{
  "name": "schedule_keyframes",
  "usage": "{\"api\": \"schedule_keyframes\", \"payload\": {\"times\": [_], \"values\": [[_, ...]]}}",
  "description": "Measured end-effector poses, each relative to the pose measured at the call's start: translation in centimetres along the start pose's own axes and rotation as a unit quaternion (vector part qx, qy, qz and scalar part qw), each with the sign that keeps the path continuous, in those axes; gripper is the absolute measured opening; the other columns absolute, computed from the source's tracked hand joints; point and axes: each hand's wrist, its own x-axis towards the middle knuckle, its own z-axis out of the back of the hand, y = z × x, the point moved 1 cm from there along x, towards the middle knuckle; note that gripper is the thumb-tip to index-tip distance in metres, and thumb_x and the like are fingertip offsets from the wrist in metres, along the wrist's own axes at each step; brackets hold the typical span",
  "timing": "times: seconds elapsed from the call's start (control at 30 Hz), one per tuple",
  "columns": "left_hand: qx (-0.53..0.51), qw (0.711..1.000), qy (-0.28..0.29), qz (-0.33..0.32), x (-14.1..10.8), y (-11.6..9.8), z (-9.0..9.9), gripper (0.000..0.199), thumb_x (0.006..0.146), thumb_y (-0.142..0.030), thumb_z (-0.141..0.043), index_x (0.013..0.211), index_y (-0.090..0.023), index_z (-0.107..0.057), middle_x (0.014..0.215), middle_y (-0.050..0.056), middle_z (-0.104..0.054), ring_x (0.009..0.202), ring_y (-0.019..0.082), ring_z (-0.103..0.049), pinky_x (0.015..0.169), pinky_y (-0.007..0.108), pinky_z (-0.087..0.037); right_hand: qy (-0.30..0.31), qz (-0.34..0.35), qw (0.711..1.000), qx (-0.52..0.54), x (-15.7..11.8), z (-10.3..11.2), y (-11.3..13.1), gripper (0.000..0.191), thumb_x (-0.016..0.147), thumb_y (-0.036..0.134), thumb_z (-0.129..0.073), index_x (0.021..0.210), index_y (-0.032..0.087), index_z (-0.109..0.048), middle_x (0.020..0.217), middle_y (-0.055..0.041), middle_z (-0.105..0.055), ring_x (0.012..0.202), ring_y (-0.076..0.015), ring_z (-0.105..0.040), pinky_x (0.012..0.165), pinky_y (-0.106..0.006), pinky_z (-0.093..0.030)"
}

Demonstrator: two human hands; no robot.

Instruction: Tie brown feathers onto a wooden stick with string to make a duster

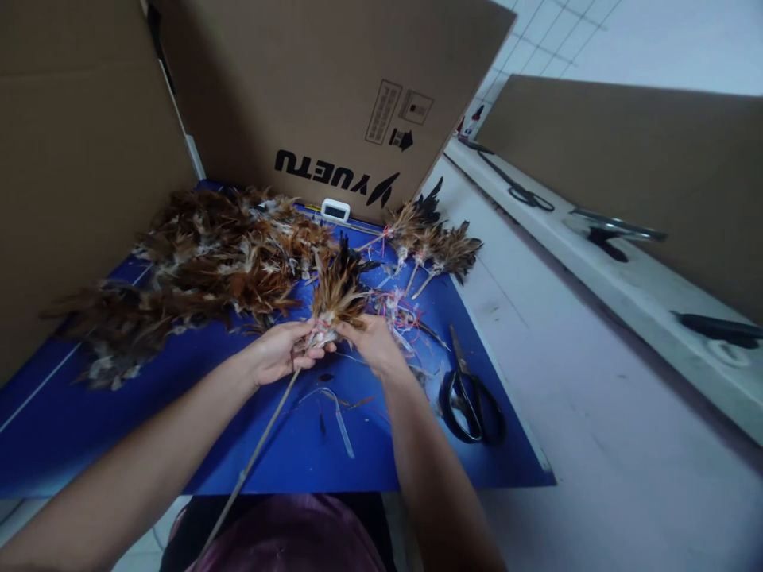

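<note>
A feather duster (338,290) with brown and black feathers on a thin stick (256,453) is between my hands, its feathered end pointing away from me. My left hand (286,347) is closed around the feather base where it meets the stick. From the other side my right hand (366,338) pinches the feathers' lower edge. Pink and white string (322,324) shows around the base. The stick slants down toward my lap. Black-handled scissors (468,397) lie to the right of my right hand, and a tangle of pink and white string scraps (405,314) lies just beyond it.
A large heap of brown feather bunches (220,254) covers the table's left side. Several tied feather bundles on sticks (438,246) lie at the back right. A cardboard box (334,87) walls the back of the blue tabletop (262,429). A small white-framed device (335,210) stands against it.
</note>
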Motion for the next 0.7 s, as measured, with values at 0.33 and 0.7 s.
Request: {"api": "schedule_keyframes", "payload": {"times": [0.33, 0.7], "values": [[-0.023, 0.999, -0.015, -0.023, 0.3, 0.0, 0.6, 0.019, 0.089, -0.019, -0.045, 0.088, -0.008, -0.060, 0.069, 0.009, -0.058, 0.045, 0.006, -0.045, 0.032, 0.012, -0.026, -0.033, -0.068, 0.992, 0.099, 0.8, -0.4, -0.5, 0.037, 0.051, 0.031, -0.080, 0.071, 0.015, -0.053, 0.053, 0.0037, -0.059, 0.044, -0.0080, -0.051, 0.040, -0.019, -0.036], [0.014, 0.992, -0.045, -0.120, -1.2, -2.0, 0.2, 0.019, 0.088, -0.021, -0.048, 0.077, -0.008, -0.058, 0.069, 0.009, -0.057, 0.046, 0.005, -0.042, 0.033, 0.012, -0.021, -0.243, 0.091, 0.965, -0.036, -2.0, 0.6, 0.3, 0.046, 0.070, 0.036, -0.067, 0.110, 0.016, -0.054, 0.094, -0.0065, -0.065, 0.080, -0.0161, -0.062, 0.064, -0.027, -0.049]]}}
